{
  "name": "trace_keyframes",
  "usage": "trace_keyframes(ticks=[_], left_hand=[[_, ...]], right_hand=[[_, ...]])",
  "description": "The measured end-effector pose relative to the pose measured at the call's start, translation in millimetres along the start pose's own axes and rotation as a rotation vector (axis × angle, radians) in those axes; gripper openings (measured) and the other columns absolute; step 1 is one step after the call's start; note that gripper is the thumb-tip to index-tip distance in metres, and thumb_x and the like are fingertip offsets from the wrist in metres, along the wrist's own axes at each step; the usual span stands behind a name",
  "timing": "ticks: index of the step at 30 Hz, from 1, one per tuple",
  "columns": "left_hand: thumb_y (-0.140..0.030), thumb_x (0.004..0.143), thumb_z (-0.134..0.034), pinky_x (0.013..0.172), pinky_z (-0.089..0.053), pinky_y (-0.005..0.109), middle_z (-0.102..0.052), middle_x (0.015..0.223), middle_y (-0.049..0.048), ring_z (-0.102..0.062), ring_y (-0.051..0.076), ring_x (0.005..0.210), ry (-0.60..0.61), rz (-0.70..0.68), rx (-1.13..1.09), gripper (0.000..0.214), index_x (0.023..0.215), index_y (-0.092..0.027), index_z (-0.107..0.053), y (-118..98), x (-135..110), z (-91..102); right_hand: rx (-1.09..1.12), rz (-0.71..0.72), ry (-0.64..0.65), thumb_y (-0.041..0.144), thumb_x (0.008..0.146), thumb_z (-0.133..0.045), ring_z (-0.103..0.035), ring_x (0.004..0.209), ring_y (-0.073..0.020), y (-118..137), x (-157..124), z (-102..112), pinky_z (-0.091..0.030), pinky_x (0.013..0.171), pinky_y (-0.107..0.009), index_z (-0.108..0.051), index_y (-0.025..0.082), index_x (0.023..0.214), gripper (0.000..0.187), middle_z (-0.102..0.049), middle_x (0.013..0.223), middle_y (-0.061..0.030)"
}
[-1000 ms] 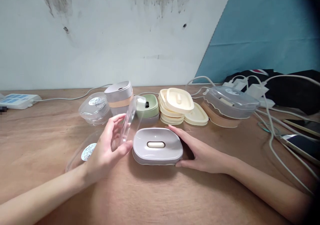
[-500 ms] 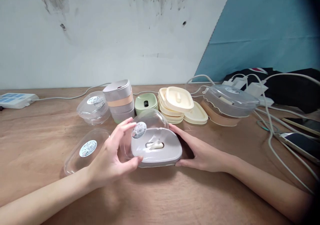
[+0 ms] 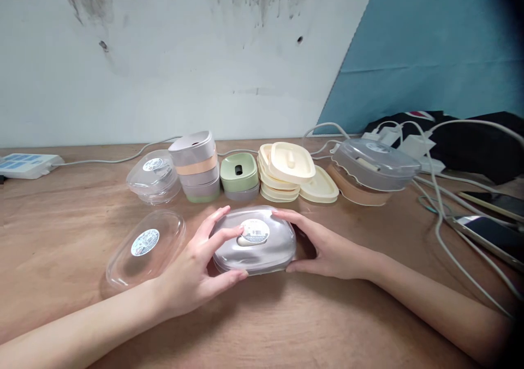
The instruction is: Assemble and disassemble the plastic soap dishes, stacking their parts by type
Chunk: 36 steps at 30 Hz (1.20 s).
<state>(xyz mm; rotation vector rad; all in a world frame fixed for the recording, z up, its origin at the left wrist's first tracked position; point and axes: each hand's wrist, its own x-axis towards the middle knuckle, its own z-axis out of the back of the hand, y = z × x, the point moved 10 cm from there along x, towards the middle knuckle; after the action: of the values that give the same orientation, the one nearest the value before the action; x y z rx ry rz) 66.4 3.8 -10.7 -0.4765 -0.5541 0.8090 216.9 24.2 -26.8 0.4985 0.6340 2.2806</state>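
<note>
A grey soap box sits in the middle of the wooden table. A clear plastic cover with a round sticker now lies over it. My left hand grips the cover's left end, fingers curled over its top and thumb at its front. My right hand holds the box's right end, fingers wrapped along its side. Another clear cover with a sticker lies on the table just left of my left hand.
Behind stand a clear cover stack, a grey and peach box stack, a green box, cream lids and a covered peach box. Cables and phones lie at right, a power strip far left.
My left hand has swung the clear cover from upright beside the grey box down onto it. The right hand has stayed on the box's right end.
</note>
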Motion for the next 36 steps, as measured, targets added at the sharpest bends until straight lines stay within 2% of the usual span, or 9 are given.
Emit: trace_keyframes(ticks=[9,16,25,36], left_hand=[[-0.033,0.083,-0.058,0.106,-0.031,0.046,-0.021,0.146,0.0103,-0.025,0.027,0.134,0.031,-0.016,-0.011,0.048,0.128,-0.026,-0.043,0.0,3.4,-1.8],[-0.035,0.083,-0.057,0.106,-0.031,0.045,-0.024,0.146,0.0097,-0.026,0.026,0.133,0.043,-0.01,0.018,0.049,0.128,-0.026,-0.043,-2.5,4.3,1.1],[-0.037,0.08,-0.061,0.104,-0.034,0.045,-0.029,0.144,0.007,-0.033,0.027,0.13,0.052,0.06,-0.009,0.048,0.126,-0.029,-0.047,-0.2,8.8,4.3],[-0.038,0.082,-0.06,0.105,-0.033,0.045,-0.025,0.145,0.0094,-0.029,0.026,0.131,0.04,-0.019,0.03,0.05,0.128,-0.026,-0.045,-3.3,6.2,2.7]], right_hand=[[0.036,0.038,-0.009,0.038,0.073,-0.068,-0.039,0.125,-0.0271,0.6,0.2,-1.1,-0.04,0.099,-0.045,-0.02,0.027,0.13,0.076,-0.033,0.138,-0.0145],[-0.009,0.032,-0.023,0.042,0.071,-0.069,-0.038,0.126,-0.0276,-1.9,-1.1,-0.6,-0.039,0.099,-0.047,-0.018,0.028,0.131,0.08,-0.033,0.138,-0.014],[0.034,-0.008,-0.01,0.037,0.072,-0.068,-0.047,0.118,-0.0249,-0.4,0.3,-1.0,-0.044,0.095,-0.042,-0.017,0.028,0.132,0.079,-0.041,0.132,-0.0115],[0.057,-0.006,-0.022,0.04,0.07,-0.069,-0.043,0.123,-0.0288,-0.2,1.7,0.2,-0.041,0.096,-0.049,-0.024,0.025,0.127,0.074,-0.039,0.134,-0.015]])
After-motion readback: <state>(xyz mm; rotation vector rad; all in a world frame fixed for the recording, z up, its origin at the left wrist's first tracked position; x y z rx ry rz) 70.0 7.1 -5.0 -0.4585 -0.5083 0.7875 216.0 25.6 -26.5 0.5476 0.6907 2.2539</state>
